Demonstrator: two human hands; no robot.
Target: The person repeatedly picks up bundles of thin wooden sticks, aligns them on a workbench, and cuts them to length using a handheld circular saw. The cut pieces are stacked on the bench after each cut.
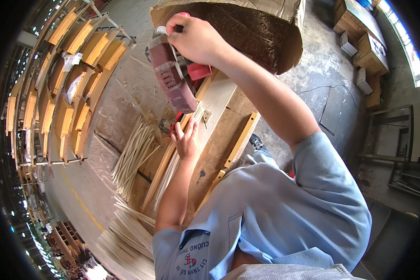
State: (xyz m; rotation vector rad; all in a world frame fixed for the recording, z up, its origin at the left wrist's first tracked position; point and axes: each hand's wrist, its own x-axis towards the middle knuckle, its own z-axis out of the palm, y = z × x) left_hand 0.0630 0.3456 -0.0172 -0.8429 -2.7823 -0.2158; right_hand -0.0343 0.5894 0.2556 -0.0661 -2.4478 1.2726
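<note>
My right hand (196, 39) is wrapped round the handle of a belt sander (170, 77). The sander is raised and tilted, its dark red belt turned toward me and its bright red parts beside my wrist. Below its lower end, my left hand (189, 142) lies over thin pale wooden strips (198, 113), fingers stretched out and slightly apart. These strips run along a wooden rail on a narrow work board (219, 100). By the left fingertips is a red and black part (165, 126), perhaps a clamp; its kind is partly hidden.
Bundles of thin strips lie left of the board (133, 158) and nearer me (128, 238). A rack (63, 88) with curved wooden pieces stands at the left. A large open cardboard box (247, 35) is beyond the sander. Wooden boxes (371, 53) stand far right.
</note>
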